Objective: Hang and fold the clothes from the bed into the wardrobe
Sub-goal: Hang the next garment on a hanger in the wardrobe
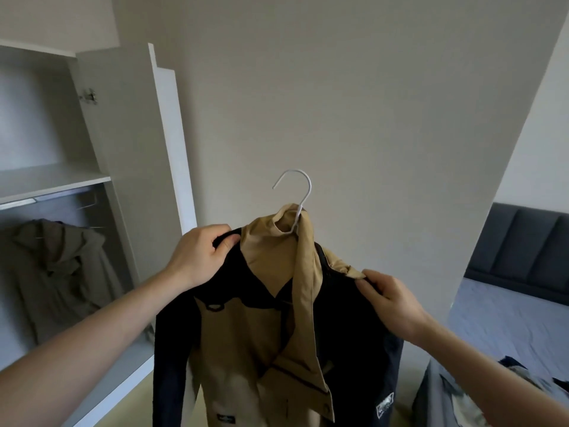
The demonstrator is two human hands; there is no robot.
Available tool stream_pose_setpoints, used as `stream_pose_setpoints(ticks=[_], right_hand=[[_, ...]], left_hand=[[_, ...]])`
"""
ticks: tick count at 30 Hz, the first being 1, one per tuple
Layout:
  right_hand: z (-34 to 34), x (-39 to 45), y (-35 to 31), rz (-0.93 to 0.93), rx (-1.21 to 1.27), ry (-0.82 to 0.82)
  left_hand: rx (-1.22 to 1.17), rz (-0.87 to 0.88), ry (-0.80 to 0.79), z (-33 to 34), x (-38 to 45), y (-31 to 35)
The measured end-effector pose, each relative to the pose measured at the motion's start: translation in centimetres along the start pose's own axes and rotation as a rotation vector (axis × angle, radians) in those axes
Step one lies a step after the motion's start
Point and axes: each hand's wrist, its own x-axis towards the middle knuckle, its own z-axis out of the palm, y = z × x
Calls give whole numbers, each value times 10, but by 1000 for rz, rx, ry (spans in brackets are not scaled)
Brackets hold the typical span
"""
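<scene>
Both hands hold up the tan-and-navy jacket (271, 334) on its white hanger (297, 198) beside the open wardrobe (55, 180), left hand (200, 257) and right hand (391, 300) each pinching a shoulder.

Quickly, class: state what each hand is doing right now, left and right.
Left hand: grips the left shoulder of the tan-and-navy jacket on the white wire hanger.
Right hand: pinches the jacket's right shoulder.
</scene>
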Motion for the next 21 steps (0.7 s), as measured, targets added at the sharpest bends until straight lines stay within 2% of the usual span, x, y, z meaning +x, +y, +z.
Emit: stream_pose_setpoints(ticks=[5, 11, 21], right_hand=[[29, 10, -14, -1, 116, 25], [56, 33, -15, 19, 233, -35], [126, 127, -13, -40, 337, -132]], left_hand=[[-4, -86, -17, 11, -12, -25], [127, -29, -28, 18, -21, -46], [189, -325, 122, -13, -34, -122]])
